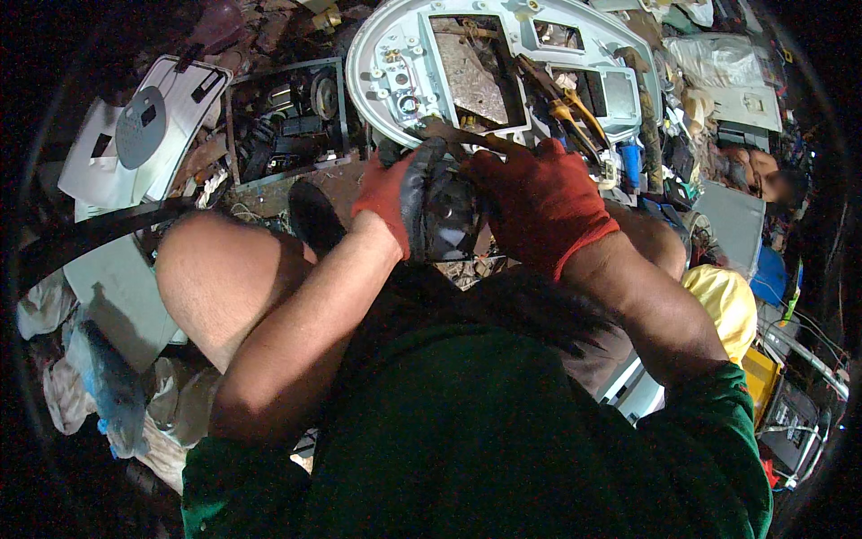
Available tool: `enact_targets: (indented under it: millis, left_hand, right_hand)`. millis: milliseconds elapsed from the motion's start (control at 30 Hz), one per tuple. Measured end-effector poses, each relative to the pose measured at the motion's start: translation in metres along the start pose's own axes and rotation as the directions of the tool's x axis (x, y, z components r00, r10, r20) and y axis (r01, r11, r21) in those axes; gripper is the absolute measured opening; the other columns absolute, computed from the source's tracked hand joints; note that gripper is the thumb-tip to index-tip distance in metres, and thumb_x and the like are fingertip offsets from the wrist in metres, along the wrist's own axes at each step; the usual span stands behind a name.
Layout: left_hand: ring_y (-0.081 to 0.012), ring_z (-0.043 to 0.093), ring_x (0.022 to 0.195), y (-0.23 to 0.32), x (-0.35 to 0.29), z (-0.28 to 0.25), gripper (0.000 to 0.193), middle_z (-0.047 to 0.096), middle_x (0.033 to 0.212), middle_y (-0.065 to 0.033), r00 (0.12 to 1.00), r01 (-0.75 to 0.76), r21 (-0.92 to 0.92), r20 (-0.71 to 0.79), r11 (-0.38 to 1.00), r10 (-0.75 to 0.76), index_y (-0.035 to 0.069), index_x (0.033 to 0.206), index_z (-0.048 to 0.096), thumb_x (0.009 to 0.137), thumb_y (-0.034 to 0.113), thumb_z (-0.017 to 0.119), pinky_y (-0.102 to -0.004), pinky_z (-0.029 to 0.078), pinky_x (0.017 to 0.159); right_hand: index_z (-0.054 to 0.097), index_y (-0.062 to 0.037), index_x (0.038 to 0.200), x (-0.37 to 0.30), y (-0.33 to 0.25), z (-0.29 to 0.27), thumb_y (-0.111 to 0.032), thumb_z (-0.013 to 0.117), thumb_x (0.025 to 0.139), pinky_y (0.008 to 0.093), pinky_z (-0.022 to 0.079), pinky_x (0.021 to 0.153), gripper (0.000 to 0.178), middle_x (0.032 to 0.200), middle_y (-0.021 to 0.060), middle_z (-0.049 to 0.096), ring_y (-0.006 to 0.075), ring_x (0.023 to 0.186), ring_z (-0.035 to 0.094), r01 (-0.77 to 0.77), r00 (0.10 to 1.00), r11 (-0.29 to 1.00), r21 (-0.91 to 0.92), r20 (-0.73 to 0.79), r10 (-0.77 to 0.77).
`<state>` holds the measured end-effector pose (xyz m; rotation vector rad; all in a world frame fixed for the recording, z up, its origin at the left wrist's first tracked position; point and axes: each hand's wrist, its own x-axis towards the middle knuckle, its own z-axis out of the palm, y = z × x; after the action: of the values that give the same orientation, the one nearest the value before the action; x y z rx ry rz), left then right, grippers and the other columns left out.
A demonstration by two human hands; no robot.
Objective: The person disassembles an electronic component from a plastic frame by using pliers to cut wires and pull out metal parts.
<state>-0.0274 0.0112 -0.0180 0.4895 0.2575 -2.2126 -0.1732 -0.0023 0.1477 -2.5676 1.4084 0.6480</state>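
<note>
My left hand (pixel 395 193), in a red glove with a black palm, is closed at the side of a dark, shiny block-like part (pixel 451 211). That part stands between my knees, and its kind is hard to make out. My right hand (pixel 543 202), also in a red glove, is wrapped round the shaft of a rusty hammer-like tool (pixel 480 139). The tool's head end lies just above the dark part, near my left fingertips. Beyond both hands is a large, pale oval plastic housing (pixel 382 112) with rectangular openings.
Yellow-handled pliers (pixel 575 112) lie on the housing. A metal-framed box of dark parts (pixel 287 112) stands to the left, beside a white panel (pixel 85 175). Plastic bags (pixel 108 386) lie lower left. At right are a blue cylinder (pixel 631 166), a yellow bag (pixel 723 310) and another person (pixel 759 171).
</note>
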Motion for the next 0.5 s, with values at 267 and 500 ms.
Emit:
enact_targets:
  millis: [267,500]
  left_hand:
    - [-0.0241,0.068,0.082,0.0,0.0,0.014,0.016,0.071,0.094,-0.0059,0.995,0.045,-0.014,-0.086,0.999,-0.046,0.013,0.109,0.065,0.094,0.021,0.067,-0.0444,0.057,0.07]
    - [-0.0236,0.069,0.088,0.006,-0.012,-0.001,0.026,0.071,0.101,-0.0053,0.933,-0.174,0.18,-0.283,0.968,0.22,0.011,0.112,0.065,0.088,0.011,0.075,-0.0432,0.058,0.074]
  right_hand:
    - [0.068,-0.0166,0.114,0.008,0.057,0.013,-0.019,0.065,0.076,0.0452,0.05,0.084,0.039,0.09,0.0074,0.067,0.0285,0.086,0.064,0.27,0.958,0.93,-0.248,-0.026,-0.285]
    - [0.068,-0.0129,0.118,0.081,0.07,-0.035,-0.025,0.065,0.085,0.0479,0.051,0.087,0.035,0.109,0.0154,0.064,0.0371,0.108,0.059,0.57,0.785,0.679,-0.462,0.063,-0.617]
